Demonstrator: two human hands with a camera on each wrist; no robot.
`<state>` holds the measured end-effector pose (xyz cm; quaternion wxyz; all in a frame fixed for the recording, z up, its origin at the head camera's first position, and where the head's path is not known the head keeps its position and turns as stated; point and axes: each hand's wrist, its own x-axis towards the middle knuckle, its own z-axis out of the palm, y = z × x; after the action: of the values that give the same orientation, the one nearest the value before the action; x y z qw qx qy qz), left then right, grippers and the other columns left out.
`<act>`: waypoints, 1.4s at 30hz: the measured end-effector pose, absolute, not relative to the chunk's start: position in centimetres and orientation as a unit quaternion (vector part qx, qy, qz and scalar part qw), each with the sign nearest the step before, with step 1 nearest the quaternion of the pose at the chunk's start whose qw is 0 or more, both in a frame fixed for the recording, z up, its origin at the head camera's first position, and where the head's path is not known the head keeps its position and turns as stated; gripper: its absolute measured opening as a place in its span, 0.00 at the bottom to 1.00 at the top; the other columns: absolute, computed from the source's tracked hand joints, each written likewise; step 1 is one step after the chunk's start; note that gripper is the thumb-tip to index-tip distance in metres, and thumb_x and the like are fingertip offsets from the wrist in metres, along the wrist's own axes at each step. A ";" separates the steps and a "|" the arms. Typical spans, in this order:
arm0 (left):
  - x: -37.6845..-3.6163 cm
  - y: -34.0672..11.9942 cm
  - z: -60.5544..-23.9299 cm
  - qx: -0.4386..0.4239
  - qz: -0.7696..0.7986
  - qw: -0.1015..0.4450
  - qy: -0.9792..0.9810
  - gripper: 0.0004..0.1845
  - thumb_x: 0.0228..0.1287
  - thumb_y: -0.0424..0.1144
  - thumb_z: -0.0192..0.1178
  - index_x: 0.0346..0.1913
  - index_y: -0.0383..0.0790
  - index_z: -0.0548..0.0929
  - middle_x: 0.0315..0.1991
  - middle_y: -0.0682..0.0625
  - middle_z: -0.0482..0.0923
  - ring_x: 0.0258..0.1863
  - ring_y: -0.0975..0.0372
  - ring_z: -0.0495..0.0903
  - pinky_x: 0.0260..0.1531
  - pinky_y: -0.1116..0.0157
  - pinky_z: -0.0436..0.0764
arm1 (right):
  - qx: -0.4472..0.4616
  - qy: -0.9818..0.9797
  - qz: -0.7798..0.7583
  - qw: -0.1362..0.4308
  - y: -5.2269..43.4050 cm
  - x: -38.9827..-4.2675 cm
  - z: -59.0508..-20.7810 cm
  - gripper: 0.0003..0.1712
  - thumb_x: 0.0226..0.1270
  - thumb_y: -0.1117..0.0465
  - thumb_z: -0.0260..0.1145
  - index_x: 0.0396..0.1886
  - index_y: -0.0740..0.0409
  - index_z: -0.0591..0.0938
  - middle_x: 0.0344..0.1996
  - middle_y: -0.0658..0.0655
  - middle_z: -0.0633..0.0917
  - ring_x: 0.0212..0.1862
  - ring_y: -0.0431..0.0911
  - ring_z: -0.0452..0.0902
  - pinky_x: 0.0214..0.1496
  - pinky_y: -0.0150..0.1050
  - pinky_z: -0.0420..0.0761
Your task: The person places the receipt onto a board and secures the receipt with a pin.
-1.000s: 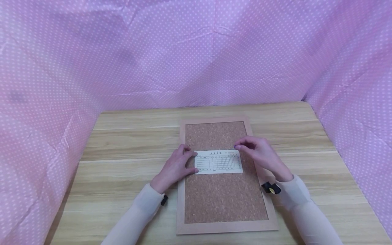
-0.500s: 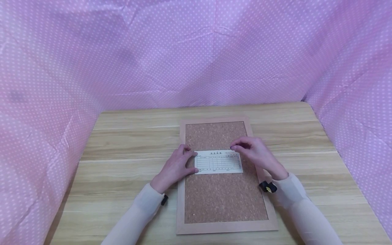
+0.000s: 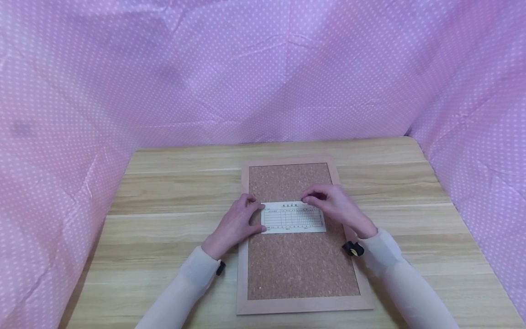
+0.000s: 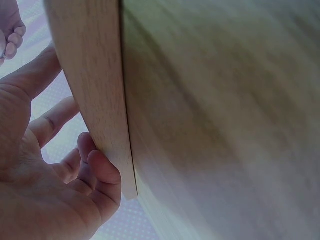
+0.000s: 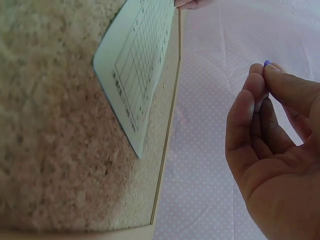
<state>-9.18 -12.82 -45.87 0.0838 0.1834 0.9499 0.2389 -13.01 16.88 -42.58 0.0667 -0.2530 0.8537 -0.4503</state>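
A printed receipt slip (image 3: 283,220) lies across the cork of a wood-framed corkboard (image 3: 300,269). My left hand (image 3: 236,222) spreads its thumb and index finger onto the slip's left corners, pressing it down; in the left wrist view its curled outer fingers (image 4: 104,172) are beside the board's edge. Between thumb and index finger my right hand (image 3: 339,208) pinches a small purple push pin (image 5: 267,63), mostly hidden by the fingertips. The pin is right at the slip's top edge, right of the printed heading.
The board lies on a wood-grain table (image 3: 172,196). Pink dotted cloth (image 3: 263,82) surrounds its back and sides. Black straps (image 3: 353,248) show near the sleeve cuffs.
My right hand has moved left along the slip's top edge with the push pin, away from the right corner. The left hand, slip and board have stayed in place.
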 end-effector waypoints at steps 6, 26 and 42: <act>-9.2 -12.9 -45.9 0.187 0.241 0.082 0.949 0.33 0.56 0.47 0.79 0.63 0.38 0.83 0.63 0.41 0.69 0.54 0.49 0.73 0.52 0.53 0.76 | -0.266 0.850 -0.449 0.068 16.5 -13.3 -42.9 0.06 0.70 0.67 0.70 0.43 0.58 0.90 0.39 0.49 0.90 0.36 0.43 0.81 0.37 0.35 0.79; -9.1 -12.8 -45.9 0.183 0.246 0.085 0.948 0.33 0.56 0.47 0.80 0.63 0.38 0.83 0.63 0.42 0.69 0.55 0.49 0.72 0.53 0.53 0.76 | -0.271 0.860 -0.422 0.096 15.3 -14.2 -43.7 0.06 0.70 0.68 0.69 0.43 0.58 0.90 0.40 0.50 0.90 0.40 0.43 0.82 0.43 0.41 0.80; -9.0 -12.8 -46.1 0.183 0.245 0.081 0.949 0.33 0.56 0.47 0.80 0.62 0.38 0.83 0.63 0.41 0.69 0.55 0.49 0.72 0.53 0.53 0.76 | -0.252 0.888 -0.364 0.123 14.4 -14.7 -44.6 0.06 0.71 0.66 0.69 0.41 0.54 0.90 0.37 0.48 0.89 0.38 0.41 0.81 0.45 0.43 0.79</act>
<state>-9.04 -12.79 -46.06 0.0809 0.1833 0.9486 0.2448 -14.73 14.38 -44.61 0.1228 -0.2515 0.8883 -0.3642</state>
